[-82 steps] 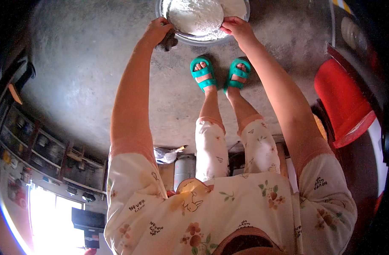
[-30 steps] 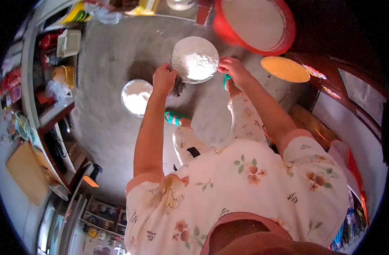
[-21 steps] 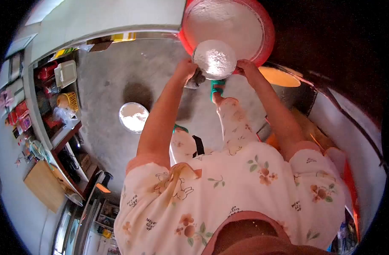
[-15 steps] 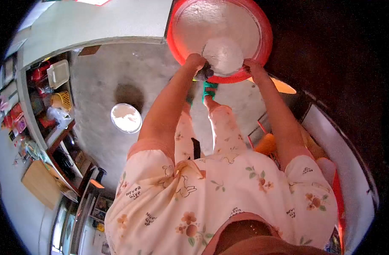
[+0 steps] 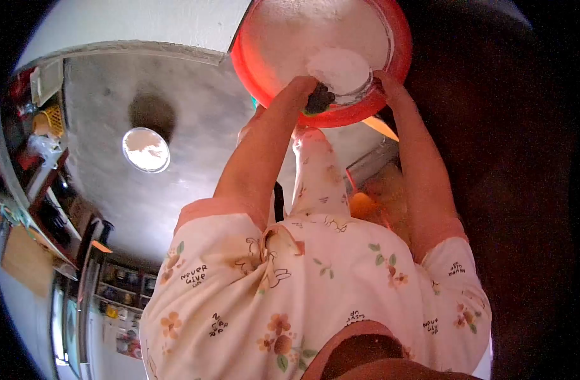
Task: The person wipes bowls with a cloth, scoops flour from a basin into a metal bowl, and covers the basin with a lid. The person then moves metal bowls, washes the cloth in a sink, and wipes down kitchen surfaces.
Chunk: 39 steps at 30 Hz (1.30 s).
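A round, shallow container [image 5: 340,68] with pale contents is held level with the lower part of a wide red basin [image 5: 340,118], over its opening. My left hand [image 5: 302,90] is closed at the container's left side, with a dark, crumpled object [image 5: 319,99] bunched at its fingers. At the opposite side, my right hand [image 5: 390,87] pinches the container's rim. White or pale material [image 5: 296,31] fills the view inside the basin. Whether the container touches the basin cannot be told.
On the grey floor to the left lies another round vessel [image 5: 145,151] with white contents. Shelves with a yellow basket [image 5: 51,119] line the left side, and a wooden board [image 5: 27,258] leans below them. A white surface [image 5: 132,24] spans the upper left.
The held container has gone from above the grey floor to over the red basin, both hands staying on it. The round vessel on the floor now appears farther left.
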{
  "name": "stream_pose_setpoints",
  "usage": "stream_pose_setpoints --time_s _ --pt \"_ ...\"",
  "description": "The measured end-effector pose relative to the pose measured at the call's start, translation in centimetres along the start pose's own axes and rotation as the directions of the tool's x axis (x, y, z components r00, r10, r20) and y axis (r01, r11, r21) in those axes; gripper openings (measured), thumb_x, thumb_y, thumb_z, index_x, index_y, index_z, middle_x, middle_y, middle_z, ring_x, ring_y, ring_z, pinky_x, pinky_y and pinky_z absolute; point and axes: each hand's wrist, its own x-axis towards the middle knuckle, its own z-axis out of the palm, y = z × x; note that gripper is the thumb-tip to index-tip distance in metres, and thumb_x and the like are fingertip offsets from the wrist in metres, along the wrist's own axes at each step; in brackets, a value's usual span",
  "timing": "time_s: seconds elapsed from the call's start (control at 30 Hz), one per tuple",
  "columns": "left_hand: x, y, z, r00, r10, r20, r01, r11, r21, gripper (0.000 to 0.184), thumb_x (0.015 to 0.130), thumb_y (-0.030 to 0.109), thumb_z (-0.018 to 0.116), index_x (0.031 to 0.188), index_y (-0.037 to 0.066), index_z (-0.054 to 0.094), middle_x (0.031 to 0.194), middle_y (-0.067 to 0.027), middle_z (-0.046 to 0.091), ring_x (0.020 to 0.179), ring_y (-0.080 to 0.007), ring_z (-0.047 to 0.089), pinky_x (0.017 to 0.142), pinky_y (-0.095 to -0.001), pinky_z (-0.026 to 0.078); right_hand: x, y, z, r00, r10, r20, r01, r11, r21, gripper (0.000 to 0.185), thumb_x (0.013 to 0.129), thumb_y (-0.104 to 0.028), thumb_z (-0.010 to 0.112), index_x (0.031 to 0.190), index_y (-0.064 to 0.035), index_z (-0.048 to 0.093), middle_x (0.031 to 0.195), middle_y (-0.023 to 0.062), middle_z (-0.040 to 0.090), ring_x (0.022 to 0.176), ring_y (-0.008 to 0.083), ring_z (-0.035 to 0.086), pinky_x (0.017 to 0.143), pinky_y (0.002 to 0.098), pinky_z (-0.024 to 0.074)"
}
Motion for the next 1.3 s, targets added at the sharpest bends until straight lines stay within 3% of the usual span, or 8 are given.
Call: stream_pose_setpoints --time_s 0.4,0.73,0.8,0.83,0.97,1.07,1.17,1.3 --pt "2.8 5.7 6.5 0.705 0.316 -0.635 -0.572 0.782 -0.246 0.022 0.079 0.013 0.065 0.100 0.008 0.067 0.084 -0.0096 0.067 0.068 -0.0176 0.061 0.067 -0.0339 0.050 4.0 -14.7 -3.6 0.973 -0.146 0.177 0.208 0.889 -0.408 0.036 0.083 -0.031 0.058 0.106 -0.0034 0.061 0.092 0.0060 0.063 0.082 0.0200 0.059 0.077 0.0326 0.0471" --pt "5.6 8.7 5.6 0.884 0.149 -0.443 -0.421 0.663 -0.618 0.024 0.071 0.014 0.068 0.095 0.009 0.068 0.085 -0.0147 0.067 0.077 -0.0215 0.063 0.074 -0.0359 0.049 2.5 -22.3 1.7 0.885 0.011 0.465 0.345 0.657 -0.670 0.033 0.082 -0.024 0.059 0.109 -0.0057 0.063 0.102 0.0060 0.065 0.088 0.0180 0.061 0.080 0.0320 0.0482" --pt "3.9 9.2 3.6 0.997 0.015 0.081 0.074 0.281 -0.957 0.023 0.071 0.017 0.069 0.093 0.008 0.068 0.082 -0.0147 0.067 0.073 -0.0189 0.060 0.071 -0.0361 0.049 5.9 -21.4 0.1 0.889 0.056 0.454 0.254 0.765 -0.592 0.033 0.081 -0.020 0.059 0.111 -0.0059 0.063 0.105 0.0066 0.065 0.091 0.0185 0.062 0.084 0.0316 0.0478" --pt "1.2 9.3 3.0 0.925 0.057 -0.375 -0.297 0.723 -0.623 0.021 0.071 0.017 0.069 0.090 0.007 0.068 0.078 -0.0110 0.067 0.070 -0.0171 0.059 0.068 -0.0360 0.048 5.9 -21.4 0.5 0.900 0.068 0.430 0.245 0.738 -0.629 0.032 0.081 -0.019 0.059 0.111 -0.0072 0.064 0.105 0.0063 0.065 0.095 0.0184 0.061 0.085 0.0306 0.0473" --pt "2.0 8.9 4.2 0.887 0.059 -0.458 -0.397 0.603 -0.692 0.019 0.072 0.017 0.069 0.087 0.006 0.069 0.076 -0.0071 0.067 0.068 -0.0150 0.057 0.066 -0.0348 0.048 3.3 -21.3 2.3 0.913 0.097 0.396 0.135 0.844 -0.519 0.032 0.081 -0.025 0.061 0.108 -0.0092 0.066 0.101 0.0056 0.066 0.089 0.0180 0.061 0.079 0.0299 0.0479" --pt "9.3 8.2 7.8 0.944 0.078 -0.321 -0.319 0.467 -0.825 0.014 0.073 0.016 0.069 0.083 0.006 0.069 0.075 -0.0054 0.067 0.067 -0.0135 0.057 0.065 -0.0330 0.048 2.3 -22.3 3.0 0.965 -0.102 0.241 0.235 0.743 -0.626 0.027 0.078 -0.031 0.063 0.095 -0.0105 0.068 0.085 0.0033 0.064 0.073 0.0163 0.057 0.065 0.0289 0.0447" --pt "14.7 7.5 11.4 0.934 0.267 -0.239 -0.122 -0.391 -0.912 0.014 0.073 0.016 0.069 0.084 0.009 0.068 0.076 -0.0070 0.067 0.068 -0.0133 0.056 0.067 -0.0329 0.049 6.0 -23.4 2.8 0.985 -0.121 0.125 0.167 0.453 -0.876 0.023 0.074 -0.035 0.065 0.080 -0.0124 0.065 0.071 0.0001 0.057 0.061 0.0137 0.049 0.056 0.0279 0.0370" --pt "7.8 8.0 8.0 0.908 0.062 -0.415 -0.419 0.074 -0.905 0.014 0.073 0.013 0.069 0.086 0.008 0.067 0.078 -0.0074 0.066 0.062 -0.0150 0.056 0.062 -0.0361 0.050 8.1 -22.6 3.0 0.980 -0.139 0.142 0.197 0.600 -0.775 0.021 0.074 -0.034 0.066 0.073 -0.0137 0.061 0.066 -0.0020 0.053 0.059 0.0121 0.047 0.053 0.0286 0.0350"
